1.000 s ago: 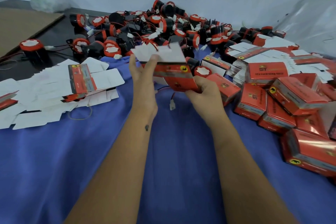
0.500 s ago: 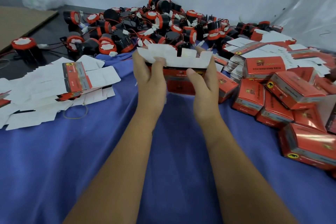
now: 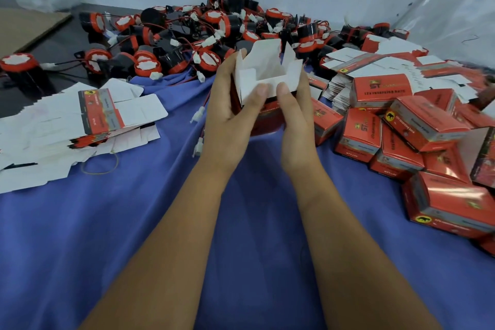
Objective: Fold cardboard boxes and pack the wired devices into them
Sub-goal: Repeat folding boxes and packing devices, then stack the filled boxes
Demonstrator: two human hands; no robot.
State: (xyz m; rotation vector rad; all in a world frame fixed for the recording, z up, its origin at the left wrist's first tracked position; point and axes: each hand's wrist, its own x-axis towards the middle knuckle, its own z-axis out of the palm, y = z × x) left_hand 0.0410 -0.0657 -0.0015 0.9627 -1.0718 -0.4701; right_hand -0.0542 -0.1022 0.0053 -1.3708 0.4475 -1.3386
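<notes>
Both hands hold one red cardboard box (image 3: 267, 67) above the blue cloth, its white top flaps standing up and its inside showing. My left hand (image 3: 227, 104) grips the box's left side, thumb on the near flap. My right hand (image 3: 294, 115) grips the right side, with its thumb pressing the same flap. A heap of black and red wired devices (image 3: 192, 35) with white connectors lies behind the box. Flat unfolded box blanks (image 3: 80, 120) are stacked at the left.
Several folded red boxes (image 3: 417, 142) are piled at the right, with more flat blanks (image 3: 375, 61) behind them. A blue cloth (image 3: 134, 222) covers the near table. A brown cardboard sheet (image 3: 24, 27) lies at far left. Loose white connectors (image 3: 198, 115) trail beside my left hand.
The box has gone from a flattened, tilted sleeve to an upright open box. Both hands have closed in on its sides and their thumbs now press the near flap.
</notes>
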